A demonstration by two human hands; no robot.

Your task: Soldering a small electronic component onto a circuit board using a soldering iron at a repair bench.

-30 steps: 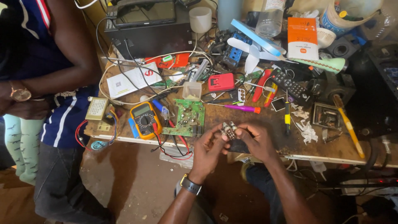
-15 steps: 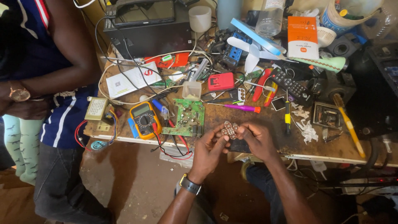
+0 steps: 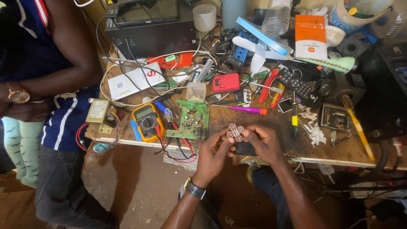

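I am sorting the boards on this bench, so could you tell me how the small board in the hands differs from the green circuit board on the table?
The small cross-shaped board is pinkish; the green circuit board is rectangular and far larger. The small one is held between left hand and right hand; the green one lies flat, untouched. Both carry components.

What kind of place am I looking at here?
Most likely a small electronics repair bench. The hands, left and right, hold a small cross-shaped part over a cluttered worktable with a yellow multimeter, a green circuit board and screwdrivers.
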